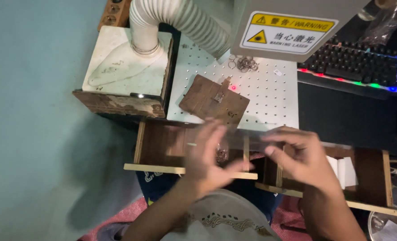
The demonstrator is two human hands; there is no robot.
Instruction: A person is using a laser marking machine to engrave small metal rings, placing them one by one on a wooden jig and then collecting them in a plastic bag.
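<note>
My left hand (209, 158) is blurred, with its fingers spread over a wooden tray (160, 149). My right hand (303, 156) is beside it, thumb and fingers curled as if pinching. A thin clear plastic piece (247, 138) stretches between the two hands; it is smeared and hard to make out. Just beyond the hands lies a brown wooden jig (203, 100) on a white perforated plate (270, 96). A small metal piece (219, 96) sits on the jig, and a red light dot (233, 88) shows next to it.
A grey machine head with a yellow warning label (287, 29) hangs over the plate, and a pile of metal rings (245, 64) lies below it. A white ribbed hose (180, 18) enters a white box (127, 62) at left. A lit keyboard (359, 62) is at right, and white blocks (343, 172) lie in a second tray.
</note>
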